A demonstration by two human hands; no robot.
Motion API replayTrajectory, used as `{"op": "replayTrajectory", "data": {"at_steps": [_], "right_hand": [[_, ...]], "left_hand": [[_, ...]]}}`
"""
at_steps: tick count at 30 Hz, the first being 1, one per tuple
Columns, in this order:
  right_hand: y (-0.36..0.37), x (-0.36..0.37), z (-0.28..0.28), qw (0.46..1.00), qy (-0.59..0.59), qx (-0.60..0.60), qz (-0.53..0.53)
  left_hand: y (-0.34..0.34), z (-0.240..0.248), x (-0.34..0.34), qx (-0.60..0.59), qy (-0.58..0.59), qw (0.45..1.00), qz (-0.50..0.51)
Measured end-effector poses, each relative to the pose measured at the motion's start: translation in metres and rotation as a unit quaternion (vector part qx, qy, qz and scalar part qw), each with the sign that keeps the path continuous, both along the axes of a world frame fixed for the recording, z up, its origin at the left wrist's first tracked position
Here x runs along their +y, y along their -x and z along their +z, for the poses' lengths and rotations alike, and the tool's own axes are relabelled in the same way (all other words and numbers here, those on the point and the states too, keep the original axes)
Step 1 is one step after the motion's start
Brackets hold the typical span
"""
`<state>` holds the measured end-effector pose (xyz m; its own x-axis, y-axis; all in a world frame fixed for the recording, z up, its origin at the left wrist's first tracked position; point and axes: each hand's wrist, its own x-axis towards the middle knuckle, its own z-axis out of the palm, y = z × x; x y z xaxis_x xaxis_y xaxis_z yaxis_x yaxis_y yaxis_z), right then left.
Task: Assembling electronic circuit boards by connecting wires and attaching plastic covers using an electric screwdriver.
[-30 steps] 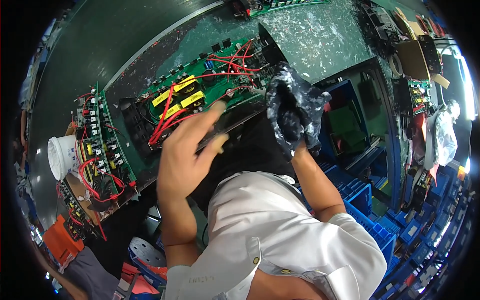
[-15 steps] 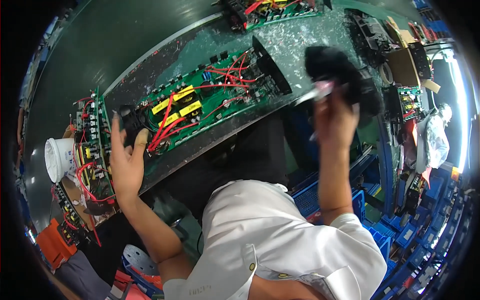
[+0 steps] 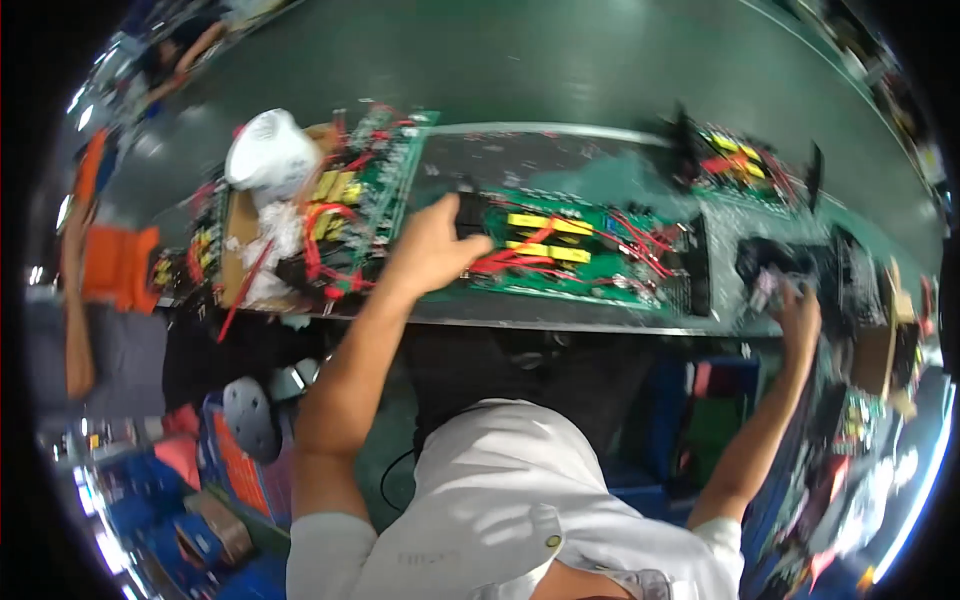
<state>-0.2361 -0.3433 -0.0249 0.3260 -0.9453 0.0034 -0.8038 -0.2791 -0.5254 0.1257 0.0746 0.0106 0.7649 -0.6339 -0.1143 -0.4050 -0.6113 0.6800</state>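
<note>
A long green circuit board [image 3: 620, 285] with yellow transformers and red wires lies on the bench before me. My left hand [image 3: 430, 250] grips its left end, thumb and fingers on either side of the black end panel [image 3: 469, 213]. At the board's right end stands another black panel [image 3: 700, 268]. Farther right, my right hand [image 3: 798, 315] is closed on a small, blurred, pale pinkish thing [image 3: 765, 288] that I cannot make out. Just beyond that hand lies a bundle of black parts [image 3: 775, 258], also smeared by motion.
More wired boards [image 3: 385, 185] and a white bucket [image 3: 270, 150] stand at the left. Another board assembly [image 3: 735, 160] sits at the back right. A cardboard box [image 3: 873, 340] is at the far right. A person's arm [image 3: 77, 300] shows at the far left.
My view has swung to the right, so the board appears level. My right hand has moved away from the near edge toward the bench's right side and the black bundle. My left hand stays at the board's end.
</note>
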Motion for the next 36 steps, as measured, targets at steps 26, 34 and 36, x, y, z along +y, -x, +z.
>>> {"op": "replayTrajectory", "data": {"at_steps": [26, 34, 36], "right_hand": [[-0.103, 0.139, -0.055, 0.939, 0.021, -0.316, 0.137], [-0.104, 0.142, -0.051, 0.940, 0.011, -0.319, 0.124], [-0.104, 0.139, -0.055, 0.943, 0.045, -0.300, 0.134]], "left_hand": [[-0.140, 0.128, 0.046, 0.138, 0.257, 0.943, 0.158], [-0.190, 0.156, 0.225, 0.062, 0.292, 0.872, 0.387], [-0.201, 0.140, 0.280, 0.027, 0.312, 0.832, 0.457]]}}
